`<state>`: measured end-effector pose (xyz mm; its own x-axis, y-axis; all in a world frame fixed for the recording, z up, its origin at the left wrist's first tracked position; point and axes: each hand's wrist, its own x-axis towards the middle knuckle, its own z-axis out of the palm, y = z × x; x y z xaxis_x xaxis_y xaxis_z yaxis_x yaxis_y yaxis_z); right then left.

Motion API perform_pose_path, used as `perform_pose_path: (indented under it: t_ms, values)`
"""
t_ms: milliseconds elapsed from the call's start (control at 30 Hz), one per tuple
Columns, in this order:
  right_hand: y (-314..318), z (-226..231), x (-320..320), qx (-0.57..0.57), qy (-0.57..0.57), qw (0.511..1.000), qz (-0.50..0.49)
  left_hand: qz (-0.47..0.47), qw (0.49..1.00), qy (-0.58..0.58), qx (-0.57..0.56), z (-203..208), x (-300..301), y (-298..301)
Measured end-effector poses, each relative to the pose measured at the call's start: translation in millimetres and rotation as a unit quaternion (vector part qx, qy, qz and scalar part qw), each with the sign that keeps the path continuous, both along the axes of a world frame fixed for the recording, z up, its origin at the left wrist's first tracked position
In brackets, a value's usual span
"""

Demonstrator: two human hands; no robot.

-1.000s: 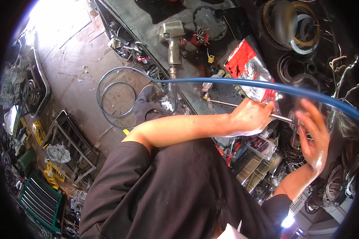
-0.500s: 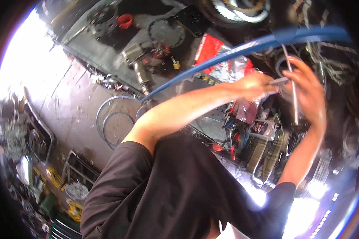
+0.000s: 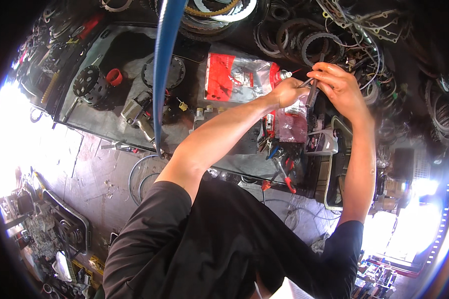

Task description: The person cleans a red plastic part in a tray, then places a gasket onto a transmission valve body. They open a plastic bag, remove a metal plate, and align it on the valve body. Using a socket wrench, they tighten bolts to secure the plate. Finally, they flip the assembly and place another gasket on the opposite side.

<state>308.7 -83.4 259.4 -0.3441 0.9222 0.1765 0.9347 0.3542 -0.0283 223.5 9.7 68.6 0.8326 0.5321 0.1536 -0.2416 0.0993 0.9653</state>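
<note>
Above the right part of the workbench (image 3: 224,164), my two hands meet. My right hand (image 3: 341,92) pinches a slim dark metal rod (image 3: 312,94) between thumb and fingertips; the rod slants down between the hands. My left hand (image 3: 289,93) is closed around a short thin metal piece (image 3: 307,82), whose end reaches the rod. Whether the two are joined I cannot tell. Under the hands lie a red-and-clear plastic bag (image 3: 234,77), a reddish clear packet (image 3: 292,124) and a red bottle with a white tip (image 3: 284,74).
A blue hose (image 3: 165,65) hangs in front of the bench's left part. Red-handled pliers (image 3: 287,180) lie at the near edge. Ring-shaped plates (image 3: 319,47) are piled at the back right. A perforated drum (image 3: 86,82) and a red ring (image 3: 114,76) sit at left.
The view has swung, so the bench and blue hose appear shifted. Both hands still hold the rod and the short metal piece close together.
</note>
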Motion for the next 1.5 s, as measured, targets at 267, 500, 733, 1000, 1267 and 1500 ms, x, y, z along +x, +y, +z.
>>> perform_pose_path:
  t_ms: [267, 500, 733, 1000, 1267, 1500]
  values:
    - [-3.6, -8.9, 8.1, -0.028, 0.046, 0.997, -0.062, -0.01, 0.999, 0.024, 0.021, -0.7, 1.8, -1.3]
    - [-5.7, 3.7, 10.8, -0.046, 0.039, 0.997, -0.042, -0.031, 0.999, 0.034, 0.025, 9.0, -5.0, -5.0]
    - [-4.9, 8.8, 19.5, -0.057, 0.018, 0.998, -0.037, -0.042, 0.996, 0.035, 0.066, 7.0, 8.0, -0.2]
    - [-2.6, 11.2, 17.0, -0.131, 0.069, 0.973, -0.175, -0.038, 0.992, 0.044, 0.111, -0.1, 9.0, -2.2]
    - [4.0, 5.4, 20.6, -0.099, -0.03, 0.994, -0.03, 0.03, 0.918, 0.161, 0.36, -82.8, -74.6, 21.6]
    - [29.8, -0.3, 16.5, -0.197, -0.1, 0.975, 0.013, 0.099, 0.768, 0.429, 0.465, -152.2, -177.8, 24.6]
